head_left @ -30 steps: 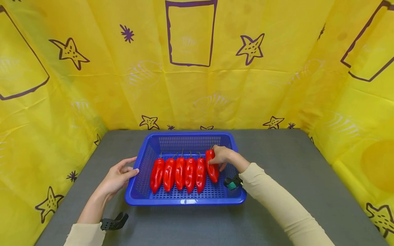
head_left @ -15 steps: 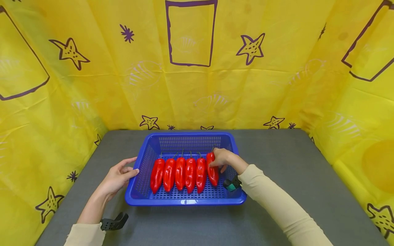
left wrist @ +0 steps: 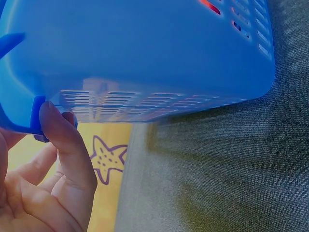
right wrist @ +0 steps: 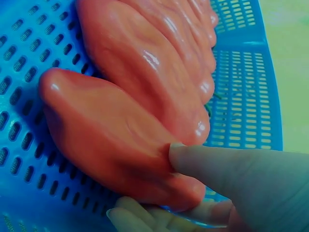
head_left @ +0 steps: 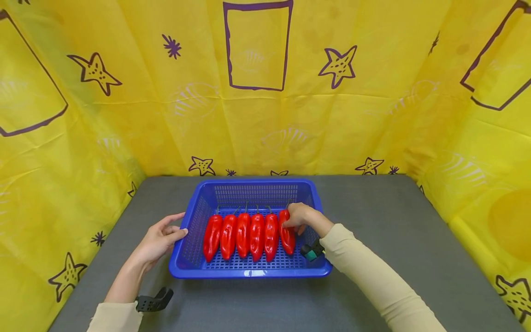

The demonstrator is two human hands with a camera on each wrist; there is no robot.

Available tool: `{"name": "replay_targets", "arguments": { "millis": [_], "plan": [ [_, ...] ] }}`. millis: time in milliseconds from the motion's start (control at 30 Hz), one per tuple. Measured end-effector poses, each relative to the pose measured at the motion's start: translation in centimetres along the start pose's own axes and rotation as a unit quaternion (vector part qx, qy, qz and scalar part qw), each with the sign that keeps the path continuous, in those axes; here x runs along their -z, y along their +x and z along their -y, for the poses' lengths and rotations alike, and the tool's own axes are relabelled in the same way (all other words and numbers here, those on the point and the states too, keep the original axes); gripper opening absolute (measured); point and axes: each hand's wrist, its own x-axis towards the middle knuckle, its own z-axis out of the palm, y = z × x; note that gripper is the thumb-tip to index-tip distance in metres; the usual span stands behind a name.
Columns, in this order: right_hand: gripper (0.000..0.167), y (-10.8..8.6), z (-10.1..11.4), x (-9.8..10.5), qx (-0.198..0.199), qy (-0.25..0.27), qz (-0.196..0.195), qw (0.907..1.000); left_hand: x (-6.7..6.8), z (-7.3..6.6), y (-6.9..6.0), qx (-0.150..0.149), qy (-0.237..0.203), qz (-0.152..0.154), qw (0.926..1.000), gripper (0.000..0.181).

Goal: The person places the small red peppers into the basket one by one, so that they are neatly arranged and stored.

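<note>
A blue perforated basket (head_left: 211, 273) holds a row of several red chili peppers (head_left: 257, 235), side by side with their stems toward the far wall. At the right end of the row, my right hand (head_left: 302, 216) grips one red chili pepper (right wrist: 111, 135) near its stem end, thumb on top and fingers beneath its far side. This pepper lies low over the basket floor; whether it rests on it I cannot tell. My left hand (head_left: 156, 240) pinches the basket's left rim between thumb and fingers, which the left wrist view shows from outside the wall.
The basket stands on a dark grey cloth-covered table (head_left: 373, 221). Yellow printed curtains (head_left: 265, 124) enclose the back and both sides. Black wrist straps (head_left: 154, 300) show below the left hand and beside the right one.
My right hand has brought the rightmost pepper down and slightly nearer, in line with the row. My left hand stays on the rim, and the other peppers have not moved.
</note>
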Motion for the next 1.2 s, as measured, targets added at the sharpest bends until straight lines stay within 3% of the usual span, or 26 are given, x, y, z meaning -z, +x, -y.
{"name": "replay_targets", "arguments": {
  "millis": [433, 800, 967, 1100, 1200],
  "plan": [
    [0.023, -0.1, 0.3, 0.1, -0.019, -0.029, 0.005, 0.9994, 0.1, 0.1, 0.0, 0.002, 0.007, -0.003, 1.0, 0.064],
    [0.026, -1.2, 1.0, 1.1, -0.011, -0.055, -0.027, 0.998, 0.4, 0.3, -0.1, -0.013, 0.022, -0.005, 0.9996, 0.064],
    [0.046, -2.3, 0.9, 1.9, 0.018, -0.053, -0.053, 0.997, 0.4, 0.4, -0.3, -0.033, 0.052, -0.014, 0.998, 0.063],
    [0.041, -3.3, 0.3, 2.7, 0.056, -0.035, -0.085, 0.9942, 0.3, 0.4, -0.4, -0.068, 0.098, -0.036, 0.9922, 0.059],
    [0.032, -4.1, -0.5, 3.3, 0.087, 0.003, -0.109, 0.9902, 0.0, 0.3, -0.4, -0.101, 0.158, -0.068, 0.9799, 0.056]
  ]
}}
